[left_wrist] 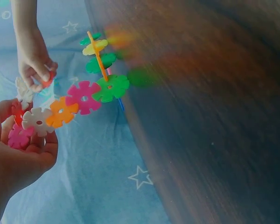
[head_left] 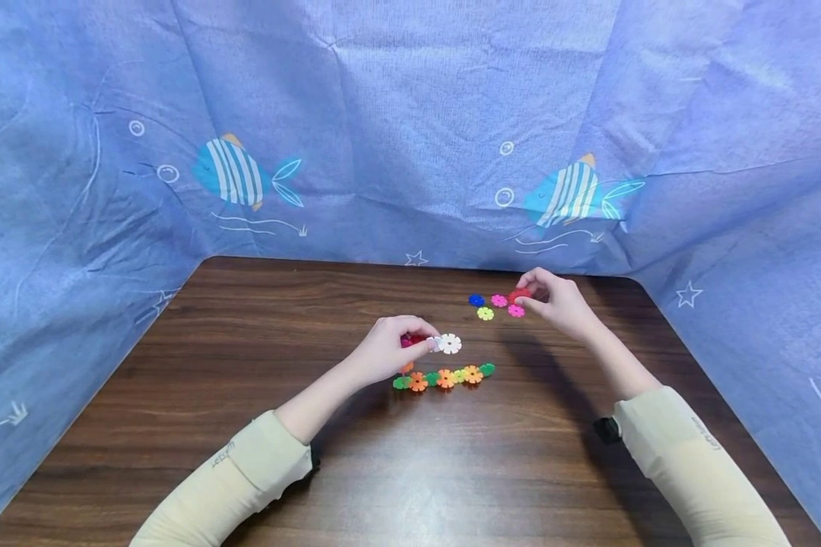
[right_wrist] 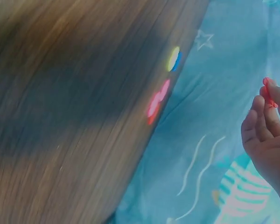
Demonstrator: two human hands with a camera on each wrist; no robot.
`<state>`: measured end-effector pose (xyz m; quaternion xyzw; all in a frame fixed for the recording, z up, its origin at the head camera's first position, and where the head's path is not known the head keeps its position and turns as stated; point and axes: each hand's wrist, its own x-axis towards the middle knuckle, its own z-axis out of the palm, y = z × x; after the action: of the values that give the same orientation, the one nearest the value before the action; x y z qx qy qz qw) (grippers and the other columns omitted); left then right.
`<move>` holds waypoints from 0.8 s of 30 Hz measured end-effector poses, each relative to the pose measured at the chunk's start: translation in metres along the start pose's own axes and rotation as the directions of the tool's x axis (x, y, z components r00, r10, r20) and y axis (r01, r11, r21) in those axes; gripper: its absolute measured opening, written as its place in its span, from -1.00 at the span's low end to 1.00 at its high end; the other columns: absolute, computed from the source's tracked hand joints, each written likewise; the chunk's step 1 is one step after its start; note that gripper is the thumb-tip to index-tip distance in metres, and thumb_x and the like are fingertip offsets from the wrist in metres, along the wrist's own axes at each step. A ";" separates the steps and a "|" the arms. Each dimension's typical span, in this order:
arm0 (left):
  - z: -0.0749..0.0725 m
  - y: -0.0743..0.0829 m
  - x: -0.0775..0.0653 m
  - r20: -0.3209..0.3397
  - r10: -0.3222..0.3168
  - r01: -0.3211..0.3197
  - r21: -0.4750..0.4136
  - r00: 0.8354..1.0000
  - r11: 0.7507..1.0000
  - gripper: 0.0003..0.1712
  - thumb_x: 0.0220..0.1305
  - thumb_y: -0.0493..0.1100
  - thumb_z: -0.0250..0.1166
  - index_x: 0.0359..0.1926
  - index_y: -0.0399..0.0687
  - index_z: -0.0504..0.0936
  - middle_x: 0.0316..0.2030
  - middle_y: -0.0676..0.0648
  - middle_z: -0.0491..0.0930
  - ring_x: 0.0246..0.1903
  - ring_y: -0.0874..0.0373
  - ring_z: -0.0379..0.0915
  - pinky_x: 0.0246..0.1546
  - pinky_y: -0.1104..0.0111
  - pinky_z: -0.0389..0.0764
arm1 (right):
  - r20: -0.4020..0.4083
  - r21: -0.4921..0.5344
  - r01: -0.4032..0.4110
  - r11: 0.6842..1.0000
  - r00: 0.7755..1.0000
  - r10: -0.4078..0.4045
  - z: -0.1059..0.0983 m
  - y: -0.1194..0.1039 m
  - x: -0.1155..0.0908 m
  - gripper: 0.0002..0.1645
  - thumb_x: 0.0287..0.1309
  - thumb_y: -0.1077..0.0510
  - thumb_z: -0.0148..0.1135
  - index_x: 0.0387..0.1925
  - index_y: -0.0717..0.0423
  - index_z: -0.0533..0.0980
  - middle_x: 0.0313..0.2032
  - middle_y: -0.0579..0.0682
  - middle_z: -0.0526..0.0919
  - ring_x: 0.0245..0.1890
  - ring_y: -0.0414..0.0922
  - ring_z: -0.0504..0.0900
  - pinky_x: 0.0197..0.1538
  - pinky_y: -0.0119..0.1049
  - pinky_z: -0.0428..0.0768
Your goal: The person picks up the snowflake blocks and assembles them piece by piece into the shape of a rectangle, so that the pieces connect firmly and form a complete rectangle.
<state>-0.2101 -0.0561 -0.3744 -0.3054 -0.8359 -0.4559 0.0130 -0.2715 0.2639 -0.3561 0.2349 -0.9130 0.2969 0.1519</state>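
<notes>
My left hand point(head_left: 386, 349) pinches one end of a chain of joined flower-shaped plastic discs, by a red disc point(left_wrist: 18, 112). A white disc point(head_left: 450, 343) sticks out past its fingertips. White, orange, pink and green discs follow, and the chain bends round into a row of orange point(head_left: 445, 378), green and yellow discs above the table. Toward the back right, my right hand point(head_left: 554, 300) pinches a single red flower disc point(right_wrist: 269, 93) between thumb and fingers, apart from the chain.
Loose discs lie on the dark wooden table point(head_left: 246, 342) near its back edge: a blue one point(head_left: 476, 300), a yellow-green one point(head_left: 486, 313), pink ones point(head_left: 499, 301) and a red one point(right_wrist: 150, 120). A blue fish-print cloth point(head_left: 410, 152) hangs behind and at both sides.
</notes>
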 end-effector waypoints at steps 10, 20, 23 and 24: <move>-0.002 -0.004 -0.001 -0.028 0.033 -0.033 0.008 0.999 0.999 -0.89 0.21 -0.13 0.31 -0.24 0.03 0.71 -0.37 0.13 0.64 -0.46 0.30 0.44 -0.40 0.44 0.52 | -0.011 0.180 -0.023 0.983 1.000 0.026 0.012 -0.034 -0.010 -0.74 0.01 0.20 0.40 -0.28 0.09 0.48 -0.49 -0.03 0.66 -0.52 -0.17 0.62 -0.47 -0.46 0.47; -0.004 -0.004 -0.001 -0.028 0.033 -0.033 0.015 0.999 0.999 -0.89 0.22 -0.14 0.30 -0.24 0.01 0.70 -0.36 0.12 0.65 -0.46 0.30 0.45 -0.40 0.43 0.52 | 0.015 0.343 -0.032 0.939 0.999 0.029 0.023 -0.081 -0.022 -0.78 0.05 0.37 0.32 -0.27 0.26 0.46 -0.48 0.18 0.66 -0.54 -0.08 0.61 -0.52 -0.37 0.58; -0.004 -0.003 -0.001 -0.029 0.035 -0.034 0.017 0.999 0.999 -0.89 0.22 -0.14 0.29 -0.25 0.01 0.70 -0.36 0.12 0.65 -0.45 0.32 0.45 -0.40 0.44 0.52 | 0.025 0.363 -0.026 0.932 1.000 0.018 0.021 -0.099 -0.027 -0.80 0.05 0.40 0.29 -0.28 0.30 0.44 -0.51 0.21 0.64 -0.57 -0.05 0.61 -0.51 -0.34 0.57; -0.004 -0.003 0.000 -0.030 0.034 -0.034 0.019 0.999 0.999 -0.89 0.23 -0.14 0.29 -0.25 0.01 0.70 -0.36 0.12 0.65 -0.45 0.32 0.45 -0.40 0.45 0.52 | 0.027 0.366 -0.017 0.930 1.000 0.008 0.020 -0.104 -0.029 -0.80 0.05 0.41 0.29 -0.29 0.31 0.44 -0.52 0.21 0.64 -0.58 -0.07 0.61 -0.51 -0.34 0.57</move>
<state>-0.2126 -0.0608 -0.3747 -0.3126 -0.8344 -0.4525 0.0362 -0.1961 0.1868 -0.3348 0.2570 -0.8450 0.4599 0.0923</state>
